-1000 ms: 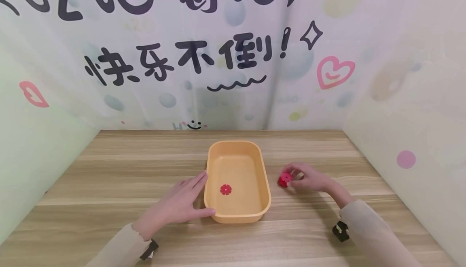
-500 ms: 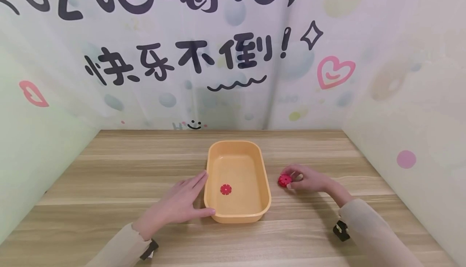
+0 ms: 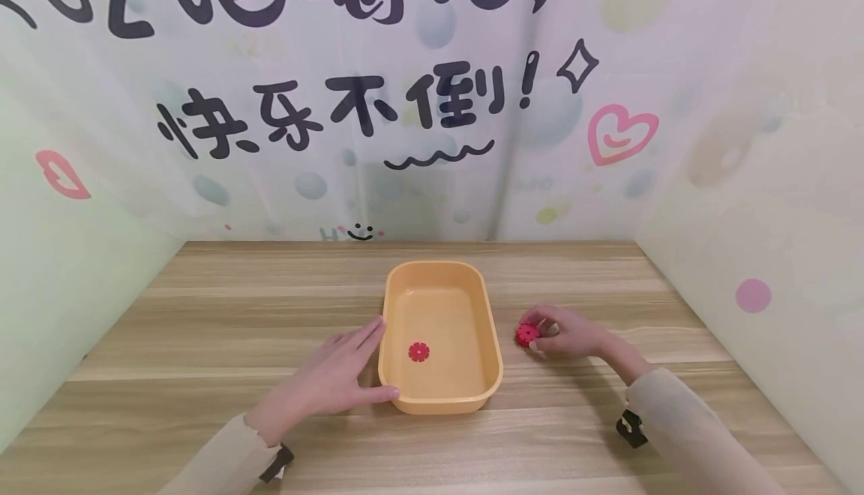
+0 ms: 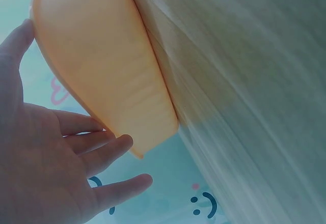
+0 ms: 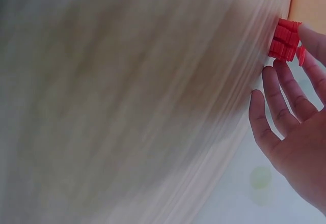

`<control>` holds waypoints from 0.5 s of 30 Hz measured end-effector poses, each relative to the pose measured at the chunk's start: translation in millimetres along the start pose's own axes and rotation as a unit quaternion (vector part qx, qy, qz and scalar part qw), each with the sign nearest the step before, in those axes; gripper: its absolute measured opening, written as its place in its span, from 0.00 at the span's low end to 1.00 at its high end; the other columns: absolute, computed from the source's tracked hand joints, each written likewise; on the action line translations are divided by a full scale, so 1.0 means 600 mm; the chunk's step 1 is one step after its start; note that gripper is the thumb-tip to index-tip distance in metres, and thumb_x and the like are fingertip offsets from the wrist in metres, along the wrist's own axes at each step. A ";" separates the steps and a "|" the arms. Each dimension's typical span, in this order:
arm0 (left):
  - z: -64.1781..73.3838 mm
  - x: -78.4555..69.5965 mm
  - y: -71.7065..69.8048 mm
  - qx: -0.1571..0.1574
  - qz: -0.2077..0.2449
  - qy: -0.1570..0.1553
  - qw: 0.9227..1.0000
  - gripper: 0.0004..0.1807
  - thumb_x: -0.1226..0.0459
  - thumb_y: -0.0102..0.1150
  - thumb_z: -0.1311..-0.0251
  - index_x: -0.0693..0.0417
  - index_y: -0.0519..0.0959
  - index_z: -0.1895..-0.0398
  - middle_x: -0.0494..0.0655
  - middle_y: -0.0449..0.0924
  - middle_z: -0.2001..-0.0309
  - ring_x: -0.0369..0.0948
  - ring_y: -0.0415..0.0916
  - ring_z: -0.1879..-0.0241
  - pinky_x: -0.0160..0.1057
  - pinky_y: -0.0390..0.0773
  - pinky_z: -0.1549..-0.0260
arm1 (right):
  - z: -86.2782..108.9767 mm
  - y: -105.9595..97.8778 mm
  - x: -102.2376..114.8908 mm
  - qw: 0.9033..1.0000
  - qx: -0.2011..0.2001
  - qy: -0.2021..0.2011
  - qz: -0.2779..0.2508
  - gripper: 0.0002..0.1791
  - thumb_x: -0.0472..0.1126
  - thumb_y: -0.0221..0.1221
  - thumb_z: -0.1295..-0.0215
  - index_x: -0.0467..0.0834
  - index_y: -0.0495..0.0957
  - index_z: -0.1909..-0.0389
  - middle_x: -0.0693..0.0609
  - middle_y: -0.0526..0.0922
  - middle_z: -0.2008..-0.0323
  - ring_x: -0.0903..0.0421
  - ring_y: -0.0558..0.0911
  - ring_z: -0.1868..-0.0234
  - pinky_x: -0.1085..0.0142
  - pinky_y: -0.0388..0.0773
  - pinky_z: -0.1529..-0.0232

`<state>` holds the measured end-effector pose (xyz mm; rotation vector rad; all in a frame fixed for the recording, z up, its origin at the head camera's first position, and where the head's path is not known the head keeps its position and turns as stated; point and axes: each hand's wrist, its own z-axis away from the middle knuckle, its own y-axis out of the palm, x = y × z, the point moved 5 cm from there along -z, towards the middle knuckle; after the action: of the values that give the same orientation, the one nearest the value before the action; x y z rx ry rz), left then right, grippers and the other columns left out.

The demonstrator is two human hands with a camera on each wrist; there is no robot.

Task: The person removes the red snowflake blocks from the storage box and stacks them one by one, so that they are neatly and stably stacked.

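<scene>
My right hand is at a small stack of red flower-shaped discs on the table, right of a yellow-orange plastic tub. Its thumb and fingers pinch around the stack. The right wrist view shows the pile from the side, with one separate disc by the index finger. My left hand lies along the near left side of the tub, fingers extended against the rim and thumb on the front left corner. Inside the tub a single red flower-shaped disc lies flat on the floor.
The wood-grain table reaches back to a printed curtain with pale side walls. A black wrist device sits under the right sleeve, and another under the left.
The upper disc at my right hand has gone from tilted and raised to lying flatter on the stack. My left hand and the tub have stayed put.
</scene>
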<state>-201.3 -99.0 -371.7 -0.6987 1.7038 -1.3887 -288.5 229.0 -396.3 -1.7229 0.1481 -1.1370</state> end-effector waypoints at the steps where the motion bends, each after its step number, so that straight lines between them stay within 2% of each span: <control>1: 0.000 0.000 0.000 0.000 0.000 0.000 1.000 0.53 0.32 0.45 0.54 0.61 0.50 0.34 0.51 0.46 0.33 0.47 0.50 0.38 0.52 0.54 0.45 | 0.000 0.000 0.000 1.000 0.000 0.000 0.001 0.16 0.37 0.60 0.47 0.41 0.72 0.56 0.53 0.75 0.63 0.51 0.74 0.60 0.56 0.72 0.60; 15: 0.001 0.000 -0.002 -0.003 -0.007 0.001 1.000 0.53 0.32 0.45 0.54 0.61 0.51 0.34 0.51 0.47 0.34 0.47 0.51 0.38 0.51 0.55 0.45 | 0.000 0.001 0.002 1.000 0.004 0.001 0.009 0.17 0.36 0.60 0.47 0.41 0.72 0.54 0.53 0.75 0.62 0.52 0.75 0.60 0.56 0.72 0.60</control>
<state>-200.9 -99.2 -370.7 -0.7132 1.7088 -1.3945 -287.5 228.0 -395.8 -1.7100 0.1600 -1.1247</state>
